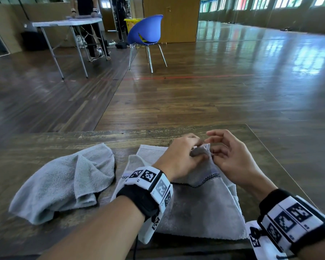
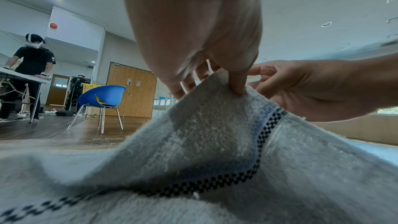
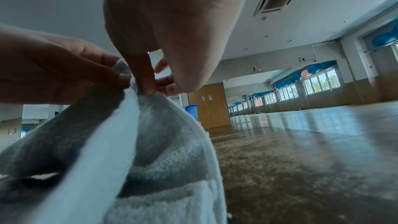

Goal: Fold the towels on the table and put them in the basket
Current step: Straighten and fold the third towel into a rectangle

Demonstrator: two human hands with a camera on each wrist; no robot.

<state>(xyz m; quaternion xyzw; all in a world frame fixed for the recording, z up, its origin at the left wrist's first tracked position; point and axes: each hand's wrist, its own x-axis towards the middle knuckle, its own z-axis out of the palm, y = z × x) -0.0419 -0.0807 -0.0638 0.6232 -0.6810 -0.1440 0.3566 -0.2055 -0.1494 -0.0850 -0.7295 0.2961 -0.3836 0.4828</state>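
Note:
A grey towel with a checkered stripe (image 1: 195, 205) (image 2: 215, 142) (image 3: 163, 159) lies on the wooden table (image 1: 45, 143) in front of me, its far corner lifted into a peak. My left hand (image 1: 184, 156) (image 2: 232, 84) pinches that raised corner between thumb and fingers. My right hand (image 1: 227, 154) (image 3: 146, 89) pinches the same corner from the right, its other fingers spread. A second grey towel (image 1: 68, 181) lies crumpled on the table to the left, untouched. No basket shows near the table.
Beyond the table's far edge (image 1: 158, 130) is a wooden floor. A blue chair (image 1: 146, 32) (image 2: 101, 96) stands far ahead with a yellow basket (image 1: 131, 21) behind it. A person (image 2: 30, 67) works at a white folding table (image 1: 68, 23) at far left.

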